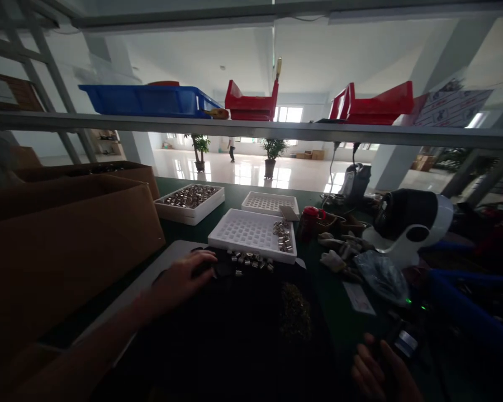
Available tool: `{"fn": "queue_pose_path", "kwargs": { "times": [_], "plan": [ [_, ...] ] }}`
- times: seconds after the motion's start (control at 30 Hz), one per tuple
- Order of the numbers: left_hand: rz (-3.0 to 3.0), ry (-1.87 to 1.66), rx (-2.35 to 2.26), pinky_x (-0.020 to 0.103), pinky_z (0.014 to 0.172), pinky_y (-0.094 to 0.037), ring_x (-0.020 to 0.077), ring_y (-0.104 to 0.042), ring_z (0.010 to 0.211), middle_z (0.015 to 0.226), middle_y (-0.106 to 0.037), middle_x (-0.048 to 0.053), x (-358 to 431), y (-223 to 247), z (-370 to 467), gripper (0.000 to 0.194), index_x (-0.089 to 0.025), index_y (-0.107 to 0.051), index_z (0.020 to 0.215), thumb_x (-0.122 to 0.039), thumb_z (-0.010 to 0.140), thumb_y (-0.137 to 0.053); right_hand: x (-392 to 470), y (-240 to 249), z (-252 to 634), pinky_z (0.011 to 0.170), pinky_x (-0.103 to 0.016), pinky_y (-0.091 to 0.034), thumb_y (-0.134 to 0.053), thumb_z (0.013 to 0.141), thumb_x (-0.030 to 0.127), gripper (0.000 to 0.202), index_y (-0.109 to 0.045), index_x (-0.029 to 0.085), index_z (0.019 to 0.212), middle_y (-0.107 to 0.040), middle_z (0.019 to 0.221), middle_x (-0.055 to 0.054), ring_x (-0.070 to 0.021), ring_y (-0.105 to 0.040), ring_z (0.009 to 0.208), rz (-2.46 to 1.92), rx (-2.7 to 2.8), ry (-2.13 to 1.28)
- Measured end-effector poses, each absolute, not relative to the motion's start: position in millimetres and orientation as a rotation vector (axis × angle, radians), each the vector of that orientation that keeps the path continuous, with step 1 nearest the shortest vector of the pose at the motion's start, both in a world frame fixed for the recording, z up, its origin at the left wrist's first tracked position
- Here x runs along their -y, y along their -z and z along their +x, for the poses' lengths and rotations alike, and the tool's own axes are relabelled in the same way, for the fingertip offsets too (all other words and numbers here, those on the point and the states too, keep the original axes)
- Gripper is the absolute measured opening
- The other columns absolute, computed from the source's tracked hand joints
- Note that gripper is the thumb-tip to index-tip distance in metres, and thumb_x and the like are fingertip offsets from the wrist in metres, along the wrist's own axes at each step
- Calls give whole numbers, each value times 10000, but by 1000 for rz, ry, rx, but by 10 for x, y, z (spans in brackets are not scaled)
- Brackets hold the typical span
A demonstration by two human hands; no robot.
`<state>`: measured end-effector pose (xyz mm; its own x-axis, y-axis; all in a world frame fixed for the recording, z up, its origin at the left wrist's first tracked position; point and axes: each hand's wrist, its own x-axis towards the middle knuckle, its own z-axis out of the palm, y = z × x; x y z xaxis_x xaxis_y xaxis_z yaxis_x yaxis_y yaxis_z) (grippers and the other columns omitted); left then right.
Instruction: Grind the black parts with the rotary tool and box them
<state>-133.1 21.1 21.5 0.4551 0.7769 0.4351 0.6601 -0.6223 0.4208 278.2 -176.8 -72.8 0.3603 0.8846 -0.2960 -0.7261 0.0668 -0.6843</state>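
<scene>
My left hand (195,272) is over the black work mat (235,329), its fingers curved and apart from the thumb, with nothing plainly held. Just right of it lie several small shiny metal cylinders (251,259). Behind them stands a white foam tray (238,229) with rows of pockets, and more metal cylinders (283,237) fill its right end. Low on the right, my right hand (375,365) is curled around something dark that the shadow hides. Close to that hand is a dark device with a pale label (406,343). A heap of tiny brassy pieces (295,312) rests on the mat between the hands.
A full foam tray (193,213), a cardboard box (75,240) and a second pocketed tray (255,209) stand behind. On the right are a red-lidded jar (309,223), a plastic bag (381,276), a black-and-white machine (414,223) and a blue bin (465,312). A shelf (251,129) crosses above.
</scene>
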Motion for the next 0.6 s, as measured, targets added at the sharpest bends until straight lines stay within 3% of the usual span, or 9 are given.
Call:
{"fn": "queue_pose_path", "kwargs": {
  "times": [0.1,0.17,0.3,0.43,0.53,0.6],
  "plan": [
    [2553,-725,-1125,395,1097,-583,295,-740,1224,1330,-780,59,-184,137,-792,275,-252,-757,1198,-253,933,-682,1784,752,2766,398,-208,-411,-942,777,451,358,-713,210,909,-472,574,101,-45,-424,386,-803,227,-1235],
    [2582,-638,-1121,455,1115,-563,313,-708,1263,1316,-768,87,-257,239,-577,273,-216,-746,1212,-196,941,-731,1785,768,2763,399,-206,-407,-927,801,448,344,-718,204,923,-482,577,100,-45,-431,385,-777,251,-1234],
    [2641,-485,-1181,564,1055,-563,320,-703,1207,1278,-737,95,-505,258,-416,235,-165,-720,1219,-294,1030,-770,1780,767,2749,395,-197,-392,-920,812,446,332,-725,199,918,-494,578,97,-40,-433,379,-738,277,-1248],
    [2628,-414,-1198,519,991,-600,287,-729,1118,1244,-739,81,-616,245,-395,188,-166,-727,1179,-308,1057,-745,1766,668,2669,390,-191,-401,-956,760,434,356,-734,192,896,-490,570,100,-35,-425,375,-747,227,-1230],
    [2537,-457,-1154,476,967,-603,266,-737,1056,1125,-759,61,-428,255,-393,72,-163,-728,1069,-209,1019,-755,1760,566,2596,365,-182,-382,-993,689,420,393,-731,180,856,-473,552,103,-29,-396,364,-763,183,-1186],
    [2441,-493,-1081,384,892,-620,233,-753,950,1015,-771,31,-138,273,-389,89,-183,-717,1008,-130,947,-755,1764,515,2564,359,-181,-383,-999,675,412,397,-729,179,848,-472,551,102,-29,-389,365,-777,178,-1173]
  ]
}}
